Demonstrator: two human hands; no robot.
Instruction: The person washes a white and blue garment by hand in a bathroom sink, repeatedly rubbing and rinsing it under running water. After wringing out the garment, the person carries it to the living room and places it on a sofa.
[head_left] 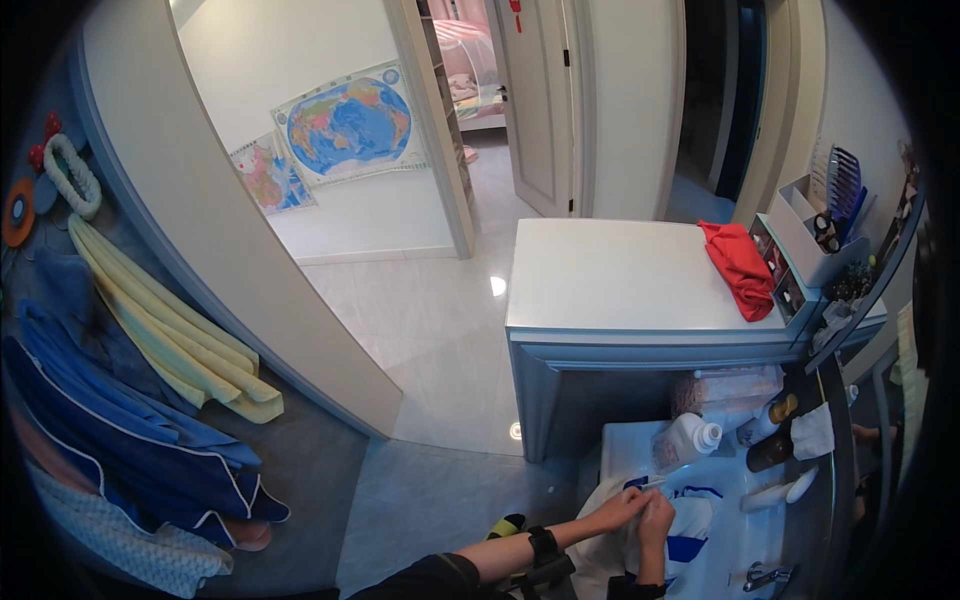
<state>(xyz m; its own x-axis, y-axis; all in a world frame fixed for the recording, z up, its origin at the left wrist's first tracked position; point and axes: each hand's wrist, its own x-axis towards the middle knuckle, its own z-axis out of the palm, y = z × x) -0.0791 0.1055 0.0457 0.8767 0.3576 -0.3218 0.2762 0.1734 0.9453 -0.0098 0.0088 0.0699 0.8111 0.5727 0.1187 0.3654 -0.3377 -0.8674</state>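
Over the sink (615,440) at the lower right, my left hand (620,511) and my right hand (656,518) are close together, fingers curled in. A small whitish bit shows at their fingertips; I cannot tell whether it is cloth or a separate thing. Under and beside them, a white and blue garment (692,516) lies bunched in the basin. A large white bottle (683,443) leans just beyond my hands. A dark strap (543,546) circles my left wrist.
A chrome faucet (768,577), dark bottles (768,452) and a white cloth (813,432) line the sink's right side. Beyond stands a white-topped cabinet (610,275) with a red cloth (738,268) and an organizer. Towels (130,400) hang at left.
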